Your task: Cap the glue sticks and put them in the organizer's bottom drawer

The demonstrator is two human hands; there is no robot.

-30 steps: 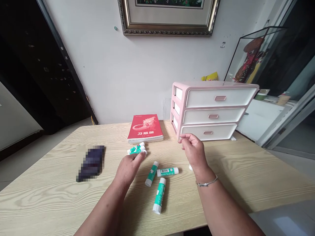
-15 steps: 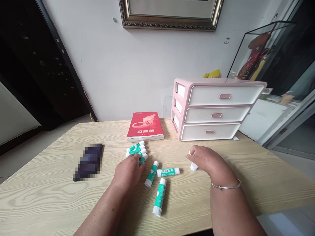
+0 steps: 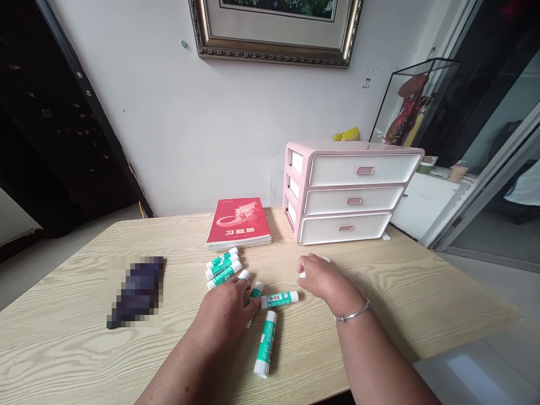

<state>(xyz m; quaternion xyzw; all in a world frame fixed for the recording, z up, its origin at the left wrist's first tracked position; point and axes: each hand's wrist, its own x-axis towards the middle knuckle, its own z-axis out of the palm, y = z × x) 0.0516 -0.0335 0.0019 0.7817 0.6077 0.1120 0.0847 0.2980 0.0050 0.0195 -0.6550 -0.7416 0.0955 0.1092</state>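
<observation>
Reaching over the wooden table (image 3: 400, 298), the left hand (image 3: 221, 318) lies half open in front and left of the pink drawer unit (image 3: 346, 194), its fingers (image 3: 243, 287) touching loose glue sticks (image 3: 223, 269) without gripping. The right hand (image 3: 324, 281), just in front of the unit, is curled closed around a white glue stick (image 3: 302, 274), mostly hidden. All three drawers (image 3: 358, 170) are shut, so their contents cannot be seen.
</observation>
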